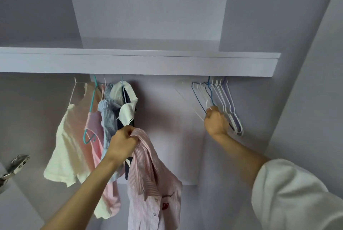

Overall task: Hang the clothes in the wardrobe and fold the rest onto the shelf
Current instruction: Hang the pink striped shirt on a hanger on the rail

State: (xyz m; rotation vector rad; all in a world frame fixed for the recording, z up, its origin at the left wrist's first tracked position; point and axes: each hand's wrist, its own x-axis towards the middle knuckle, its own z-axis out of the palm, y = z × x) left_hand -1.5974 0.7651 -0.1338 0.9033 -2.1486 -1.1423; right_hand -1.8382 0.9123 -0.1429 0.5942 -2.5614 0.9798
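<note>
Head view: the left hand (123, 141) grips a pink striped shirt (152, 189) by its collar end, holding it up just below the wardrobe shelf (141, 62), beside the garments already hung (104, 118) toward the shelf's left end. The right hand (216, 122) is curled around the bottom of one of the empty hangers (224, 103) bunched under the shelf's right end. The step in hand looks like fetching a hanger for the shirt. Next it must be lifted off its hidden support without dragging its neighbours, then slipped into the shirt's shoulders.
</note>
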